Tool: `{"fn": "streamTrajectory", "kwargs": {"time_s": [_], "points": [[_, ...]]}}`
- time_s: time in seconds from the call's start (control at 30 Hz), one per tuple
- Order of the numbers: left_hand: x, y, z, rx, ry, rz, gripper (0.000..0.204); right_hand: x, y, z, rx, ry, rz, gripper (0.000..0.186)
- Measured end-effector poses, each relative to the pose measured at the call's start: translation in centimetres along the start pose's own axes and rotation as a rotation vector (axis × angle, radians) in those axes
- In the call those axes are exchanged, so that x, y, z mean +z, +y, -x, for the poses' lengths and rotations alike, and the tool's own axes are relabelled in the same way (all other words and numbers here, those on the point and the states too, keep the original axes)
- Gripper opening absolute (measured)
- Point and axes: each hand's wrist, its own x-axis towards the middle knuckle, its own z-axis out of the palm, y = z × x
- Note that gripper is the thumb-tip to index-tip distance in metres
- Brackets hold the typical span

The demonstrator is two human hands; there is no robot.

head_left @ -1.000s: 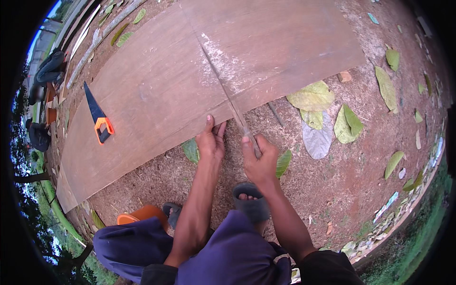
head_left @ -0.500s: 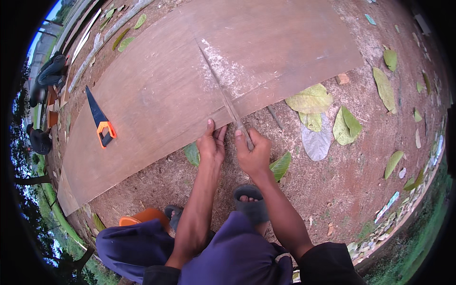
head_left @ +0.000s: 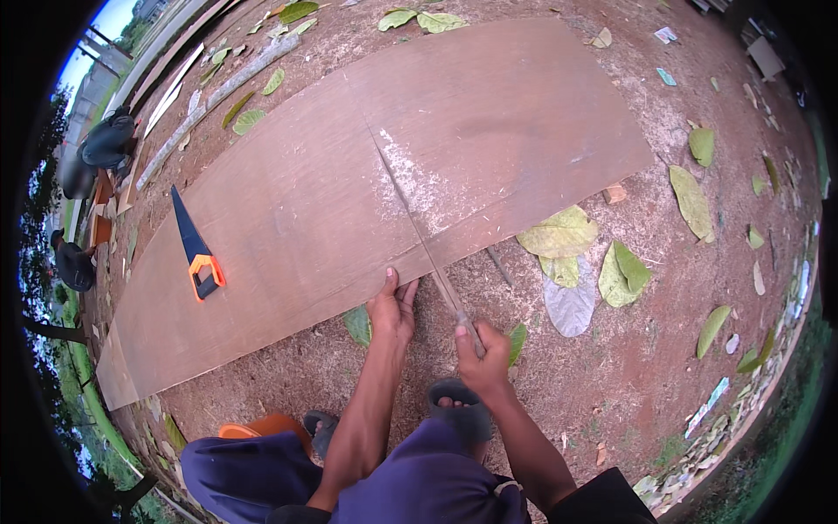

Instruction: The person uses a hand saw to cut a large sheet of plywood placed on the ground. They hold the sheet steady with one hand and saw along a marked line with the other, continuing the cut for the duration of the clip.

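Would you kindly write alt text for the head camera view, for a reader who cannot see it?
A person's right hand grips the handle of a long thin saw blade lying along a cut line in a large brown plywood sheet on bare earth, while the left hand rests at the sheet's near edge. An orange-handled handsaw lies on the sheet, and dry leaves lie scattered around.
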Motion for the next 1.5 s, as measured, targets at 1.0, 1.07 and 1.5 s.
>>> {"fn": "streamTrajectory", "kwargs": {"time_s": [1.0,1.07,1.5], "points": [[1.6,0.2,1.3,-0.036,0.031,-0.059,0.043,-7.6,-0.5,11.4,-0.029,-0.017,0.158,0.026],[1.8,-0.2,1.1,0.013,-0.013,-0.028,0.043,-8.5,-0.8,12.9,0.014,-0.017,0.139,0.025],[1.6,-0.1,1.4,0.026,-0.008,-0.051,0.044,-7.8,-1.6,9.9,-0.036,-0.009,0.102,0.029]]}}
